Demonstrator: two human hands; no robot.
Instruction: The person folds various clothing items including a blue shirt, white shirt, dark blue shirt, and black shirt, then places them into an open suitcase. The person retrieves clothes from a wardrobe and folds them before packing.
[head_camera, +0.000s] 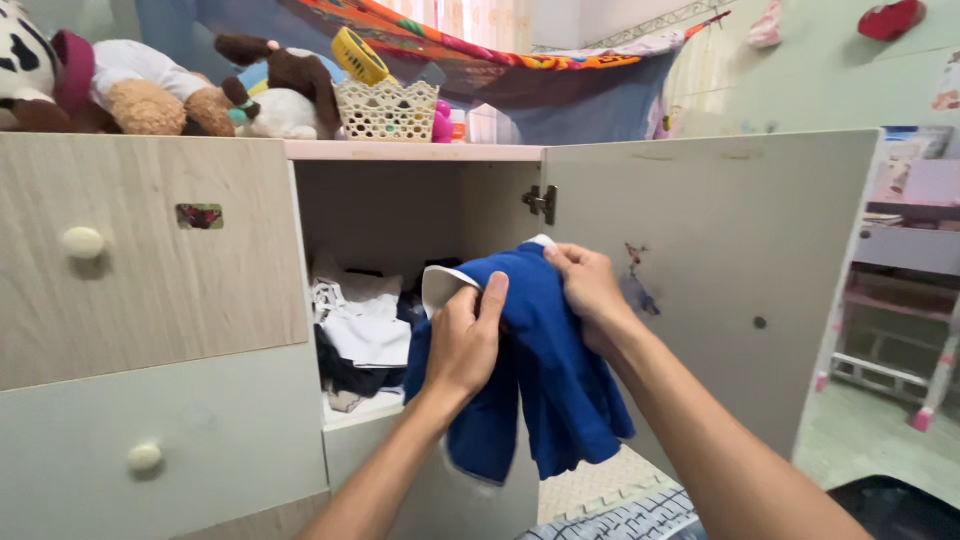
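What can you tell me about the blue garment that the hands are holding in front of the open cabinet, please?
The blue garment looks like soft knit cloth, deep blue with a white collar or trim at its top edge. It hangs crumpled and partly folded, its lower part drooping free. The left hand pinches it near the white edge, the right hand grips its top. It is held before the open cabinet, apart from the clothes inside.

A pale wood-grain cabinet (150, 290) stands with its right door (720, 280) swung open. Inside, on its shelf (370, 408), lies a loose heap of white and dark folded clothes (355, 330). On its pink top sit brown-and-white stuffed animals (150, 90) and a cream woven plastic basket (387, 110).
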